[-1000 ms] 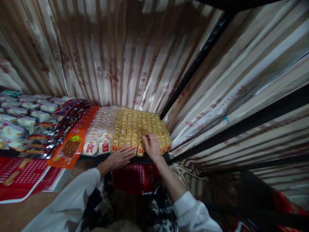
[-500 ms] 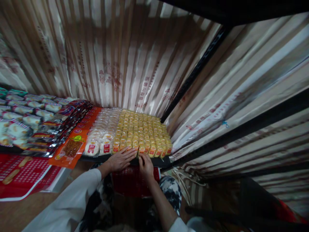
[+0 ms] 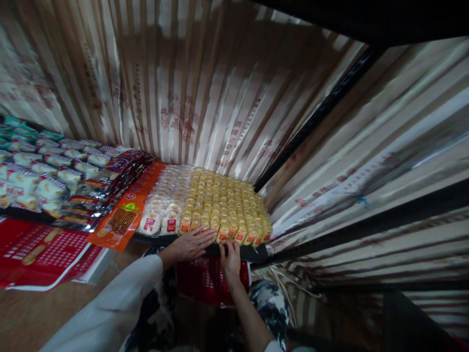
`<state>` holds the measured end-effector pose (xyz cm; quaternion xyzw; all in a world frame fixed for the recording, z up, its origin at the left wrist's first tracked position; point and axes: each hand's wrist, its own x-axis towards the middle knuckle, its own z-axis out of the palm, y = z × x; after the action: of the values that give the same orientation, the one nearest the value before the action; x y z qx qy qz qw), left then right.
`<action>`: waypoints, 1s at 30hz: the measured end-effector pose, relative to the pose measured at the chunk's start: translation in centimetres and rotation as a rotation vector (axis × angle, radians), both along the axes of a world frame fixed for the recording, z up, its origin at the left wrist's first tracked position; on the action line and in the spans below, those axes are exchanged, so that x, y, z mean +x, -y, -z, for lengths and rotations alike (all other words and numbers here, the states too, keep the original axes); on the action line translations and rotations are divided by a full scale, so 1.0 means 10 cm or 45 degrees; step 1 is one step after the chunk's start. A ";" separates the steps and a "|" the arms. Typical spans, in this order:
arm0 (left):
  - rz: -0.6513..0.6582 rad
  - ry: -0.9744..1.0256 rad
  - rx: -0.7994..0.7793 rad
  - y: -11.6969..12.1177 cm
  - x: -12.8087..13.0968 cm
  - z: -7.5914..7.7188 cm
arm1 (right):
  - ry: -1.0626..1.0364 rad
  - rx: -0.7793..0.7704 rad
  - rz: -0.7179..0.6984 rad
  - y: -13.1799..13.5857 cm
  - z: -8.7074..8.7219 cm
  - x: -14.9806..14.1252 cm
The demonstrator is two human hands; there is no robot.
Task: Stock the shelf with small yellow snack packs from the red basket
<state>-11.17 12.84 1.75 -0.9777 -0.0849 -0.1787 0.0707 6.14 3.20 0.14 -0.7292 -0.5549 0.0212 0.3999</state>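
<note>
Small yellow wrapped snack packs [image 3: 227,200] stand in tight rows on a black shelf [image 3: 252,253]. My left hand [image 3: 194,243] lies with its fingers stretched out against the front row of these packs. Just right of it, my right hand [image 3: 230,259] is at the shelf's front edge, fingers curled and thumb drawn in close to the lower front of the packs. Anything between those fingertips is too small to make out. White round wrapped snacks [image 3: 171,215] with red labels fill the rows to the left of the yellow ones.
An orange snack bag [image 3: 119,220], dark shiny packets [image 3: 86,200] and white bagged snacks [image 3: 51,190] lie further left. Red printed bags [image 3: 40,249] hang below the shelf. Black shelf posts [image 3: 315,122] and a striped plastic sheet [image 3: 205,98] stand behind and right.
The view has swung slightly left, so everything sits further right in the picture. Both hands stay at the front row of yellow packs, with little change in their pose.
</note>
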 end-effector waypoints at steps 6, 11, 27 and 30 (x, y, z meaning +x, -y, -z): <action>0.002 -0.025 -0.029 0.01 0.00 -0.03 | 0.009 0.005 0.035 -0.01 0.07 0.00; 0.038 -0.069 -0.029 0.00 -0.03 -0.07 | -0.017 0.105 0.069 0.04 0.11 -0.02; 0.004 0.094 -0.096 0.13 -0.15 -0.11 | -0.008 0.245 0.220 0.59 0.04 -0.39; -0.121 0.225 -0.172 0.26 -0.28 -0.11 | -0.024 0.280 0.218 0.67 0.03 -0.46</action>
<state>-13.93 10.20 2.81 -0.9555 -0.1490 -0.2545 0.0052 1.58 -3.54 -0.12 -0.7253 -0.4858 -0.0670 0.4832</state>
